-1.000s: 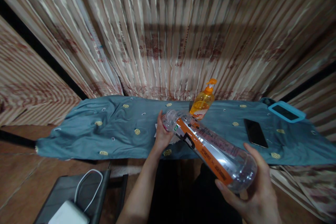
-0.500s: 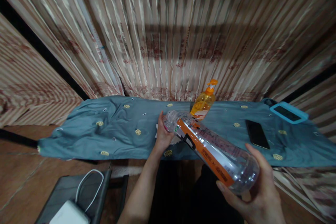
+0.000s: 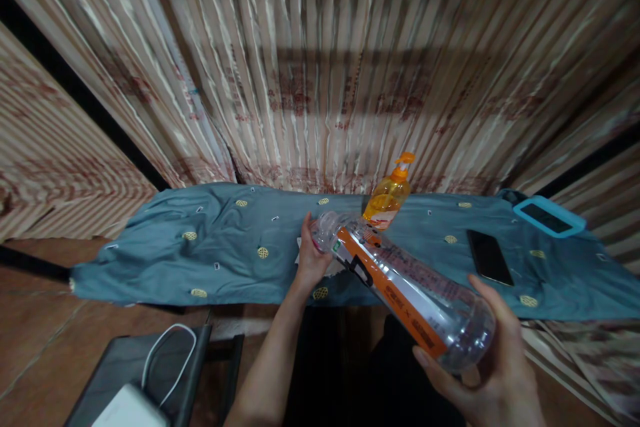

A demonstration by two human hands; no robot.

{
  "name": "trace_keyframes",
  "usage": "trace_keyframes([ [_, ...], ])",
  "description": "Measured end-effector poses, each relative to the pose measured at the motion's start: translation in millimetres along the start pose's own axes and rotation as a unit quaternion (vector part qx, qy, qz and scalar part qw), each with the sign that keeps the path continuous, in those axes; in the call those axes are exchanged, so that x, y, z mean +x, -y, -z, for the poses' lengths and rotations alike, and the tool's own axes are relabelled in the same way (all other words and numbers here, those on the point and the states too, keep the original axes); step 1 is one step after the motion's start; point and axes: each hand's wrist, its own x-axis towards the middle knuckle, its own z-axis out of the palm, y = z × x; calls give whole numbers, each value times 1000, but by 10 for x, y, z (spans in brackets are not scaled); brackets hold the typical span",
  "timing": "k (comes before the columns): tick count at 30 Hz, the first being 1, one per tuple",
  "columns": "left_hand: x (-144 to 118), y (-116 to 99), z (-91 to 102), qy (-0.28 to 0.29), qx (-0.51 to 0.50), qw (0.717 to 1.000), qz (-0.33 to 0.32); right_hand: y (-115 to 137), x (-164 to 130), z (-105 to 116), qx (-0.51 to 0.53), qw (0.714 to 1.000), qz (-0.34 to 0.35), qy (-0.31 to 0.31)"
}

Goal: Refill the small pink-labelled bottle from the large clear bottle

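A clear plastic bottle point(image 3: 420, 280) with an orange and silver label lies tilted across my view, its neck towards the upper left. My right hand point(image 3: 495, 360) is wrapped round its wide base, thumb below and fingers behind. At the other end, my left hand point(image 3: 313, 257) is closed at the bottle's neck, where a bit of pink shows by the fingers. Whether that pink is a cap I cannot tell. Under the left hand a piece of white paper point(image 3: 335, 268) is partly visible on the cloth. The bottle seems to hold no liquid.
A pump bottle point(image 3: 385, 203) of yellow liquid stands behind the held bottle on the blue-green tablecloth point(image 3: 230, 227). To the right lie a black phone point(image 3: 490, 257) and a blue-framed device point(image 3: 550, 216). A dark stool point(image 3: 120, 360) at lower left bears a white box point(image 3: 131, 408) with a cable.
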Motion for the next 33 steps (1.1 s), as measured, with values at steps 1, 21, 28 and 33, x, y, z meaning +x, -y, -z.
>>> trace_keyframes([
  [1, 0, 6, 0, -1, -2, 1000, -2, 5, 6, 3, -1, 1000, 3, -1],
  [21, 7, -20, 17, -2, 12, 1000, 5, -18, -16, -24, 14, 1000, 0, -7],
  [28, 7, -5, 23, -5, 21, 1000, 9, -3, -65, -78, 40, 999, -26, -12],
  [33, 1, -7, 20, -6, 16, 1000, 2, -26, -78, -87, 39, 999, -21, -14],
])
